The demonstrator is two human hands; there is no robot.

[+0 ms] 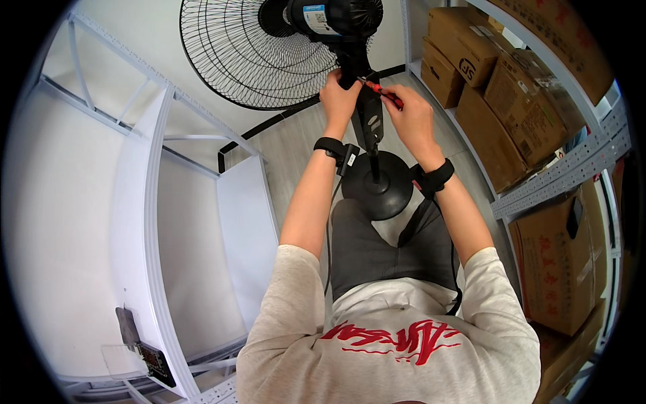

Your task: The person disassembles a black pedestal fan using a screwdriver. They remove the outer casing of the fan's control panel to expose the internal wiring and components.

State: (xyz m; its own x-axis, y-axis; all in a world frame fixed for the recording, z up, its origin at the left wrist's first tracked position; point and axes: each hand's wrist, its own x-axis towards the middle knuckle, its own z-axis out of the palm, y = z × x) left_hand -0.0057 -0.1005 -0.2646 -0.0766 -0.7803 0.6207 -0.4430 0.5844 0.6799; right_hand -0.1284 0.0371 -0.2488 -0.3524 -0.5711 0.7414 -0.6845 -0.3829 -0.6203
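- A pale grey T-shirt [397, 303] with red lettering fills the foreground, closest to the camera, its sleeves ending well back from the two hands
- Dark grey trousers [356, 249] show between the forearms, on the body side of the hands
- Ahead of them, a person's left hand [340, 101] rests with bent fingers against the neck of a black standing fan, just under the motor [343, 20]; how firmly it grips cannot be told
- The right hand [412, 116] is closed around a red-and-black screwdriver [390, 95], its metal tip pointing toward the left hand at the neck; whether it meets a screw is too small to tell
- The fan's wire cage [235, 57] spreads beyond the left hand and out to its left, while the post [369, 118] runs down between the two hands to a round base [387, 195] between the forearms
- Black straps circle both wrists, the left one [330, 145] bearing a small dark box [348, 159], the right one [437, 176] sitting behind the tool hand
- Brown cardboard boxes [525, 114] crowd metal shelving well to the right of the right hand; a white shelf unit [138, 202] stands well left of the left hand
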